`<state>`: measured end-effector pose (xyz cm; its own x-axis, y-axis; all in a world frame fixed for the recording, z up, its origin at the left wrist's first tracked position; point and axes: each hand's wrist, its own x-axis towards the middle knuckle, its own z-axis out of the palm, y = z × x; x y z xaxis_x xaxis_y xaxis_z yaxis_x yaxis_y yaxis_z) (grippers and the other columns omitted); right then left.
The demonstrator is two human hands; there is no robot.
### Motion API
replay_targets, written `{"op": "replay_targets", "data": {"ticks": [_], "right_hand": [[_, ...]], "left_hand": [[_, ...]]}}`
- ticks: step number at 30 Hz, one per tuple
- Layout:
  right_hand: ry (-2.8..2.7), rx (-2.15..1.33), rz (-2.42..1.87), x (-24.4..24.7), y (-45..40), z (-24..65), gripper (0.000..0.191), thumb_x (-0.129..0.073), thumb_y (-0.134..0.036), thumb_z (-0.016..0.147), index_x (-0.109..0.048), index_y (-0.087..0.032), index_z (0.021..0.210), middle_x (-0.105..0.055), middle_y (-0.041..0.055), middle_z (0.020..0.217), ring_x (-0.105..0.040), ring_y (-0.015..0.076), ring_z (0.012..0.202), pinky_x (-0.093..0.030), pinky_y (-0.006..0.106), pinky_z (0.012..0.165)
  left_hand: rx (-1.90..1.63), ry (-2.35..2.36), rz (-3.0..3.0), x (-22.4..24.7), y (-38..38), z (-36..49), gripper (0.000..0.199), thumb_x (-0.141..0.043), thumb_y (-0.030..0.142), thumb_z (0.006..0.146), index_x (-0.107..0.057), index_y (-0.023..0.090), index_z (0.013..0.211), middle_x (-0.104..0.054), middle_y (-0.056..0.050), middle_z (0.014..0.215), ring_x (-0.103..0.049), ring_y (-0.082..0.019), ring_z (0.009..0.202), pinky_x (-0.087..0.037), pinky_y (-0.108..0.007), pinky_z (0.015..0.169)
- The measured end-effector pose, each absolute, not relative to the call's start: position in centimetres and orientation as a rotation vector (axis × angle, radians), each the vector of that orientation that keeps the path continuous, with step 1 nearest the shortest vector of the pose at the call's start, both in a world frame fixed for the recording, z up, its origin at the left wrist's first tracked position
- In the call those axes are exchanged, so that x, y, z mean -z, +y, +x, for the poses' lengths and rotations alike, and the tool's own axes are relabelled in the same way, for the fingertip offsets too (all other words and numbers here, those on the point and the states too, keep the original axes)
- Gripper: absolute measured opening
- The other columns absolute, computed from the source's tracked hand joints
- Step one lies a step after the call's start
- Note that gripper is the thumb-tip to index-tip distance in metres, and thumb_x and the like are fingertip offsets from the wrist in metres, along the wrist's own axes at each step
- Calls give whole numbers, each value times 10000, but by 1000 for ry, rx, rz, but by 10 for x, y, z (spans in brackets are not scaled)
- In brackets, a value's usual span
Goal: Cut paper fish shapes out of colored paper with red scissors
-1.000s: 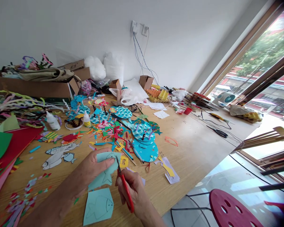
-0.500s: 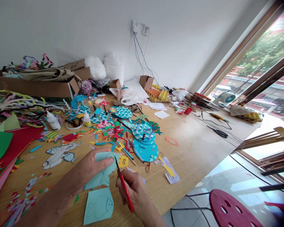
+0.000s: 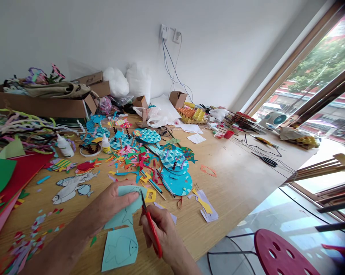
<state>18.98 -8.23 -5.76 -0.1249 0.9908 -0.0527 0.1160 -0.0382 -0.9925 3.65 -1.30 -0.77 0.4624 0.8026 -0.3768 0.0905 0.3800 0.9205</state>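
Observation:
My left hand [image 3: 117, 198] grips a light blue paper [image 3: 123, 214] with a fish outline drawn on it, its thumb lying across the top. In my right hand [image 3: 161, 225] are red-handled scissors [image 3: 153, 231], their dark blades at the right edge of that paper. Part of the drawn fish is hidden by my left fingers. Just below, a second light blue paper piece [image 3: 119, 250] with a drawn fish lies flat on the wooden table [image 3: 232, 172]. Purple and yellow paper scraps [image 3: 208, 208] lie to the right of my hands.
Two glue bottles [image 3: 64, 147], cut-out paper fish [image 3: 72, 187] and blue round decorations [image 3: 176, 181] spread beyond my hands. Coloured sheets [image 3: 31, 168] are stacked at left. Black scissors [image 3: 266, 159] lie far right. A red stool [image 3: 281, 256] stands beside the table.
The held paper and my left hand have shifted very slightly. The scissors stay at the paper's right edge, almost in the same place.

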Motion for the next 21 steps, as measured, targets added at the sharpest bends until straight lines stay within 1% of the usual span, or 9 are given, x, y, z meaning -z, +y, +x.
{"op": "replay_targets", "data": {"ticks": [2,6,8,14,21], "right_hand": [[-1371,-1265,-1269,55,-82,190,348,-510,-356,846,-375,-193,570,-338,-74,450,-280,61,411,-207,181,397],[-1398,-1240,-1267,52,-82,190,382,-510,-417,839,-377,-192,561,-279,-74,476,-239,66,436,-177,195,405],[-1406,-1234,-1271,51,-81,191,404,-509,-441,841,-371,-192,555,-259,-72,486,-226,69,447,-167,199,407],[-1434,-1227,-1267,53,-83,192,445,-528,-481,843,-355,-193,551,-235,-72,501,-218,71,459,-157,202,409],[-1444,-1216,-1282,55,-84,193,434,-533,-459,846,-369,-189,547,-266,-73,478,-246,65,438,-168,199,403]], "left_hand": [[-560,1010,1105,8,-13,36,354,-718,482,642,-602,183,791,-502,74,549,-442,-77,473,-354,-179,423],[-563,1068,1091,6,-13,36,454,-733,444,620,-580,192,966,-546,86,562,-461,-84,480,-382,-187,442],[-534,1082,1102,5,-12,36,481,-719,443,624,-571,190,1006,-566,85,560,-470,-90,480,-384,-191,444],[-472,1034,1174,5,-7,33,362,-695,476,631,-605,190,834,-581,69,593,-470,-84,509,-381,-179,466],[-472,1019,1197,8,-8,31,383,-699,495,621,-611,198,846,-568,69,601,-458,-89,514,-379,-178,462]]}}
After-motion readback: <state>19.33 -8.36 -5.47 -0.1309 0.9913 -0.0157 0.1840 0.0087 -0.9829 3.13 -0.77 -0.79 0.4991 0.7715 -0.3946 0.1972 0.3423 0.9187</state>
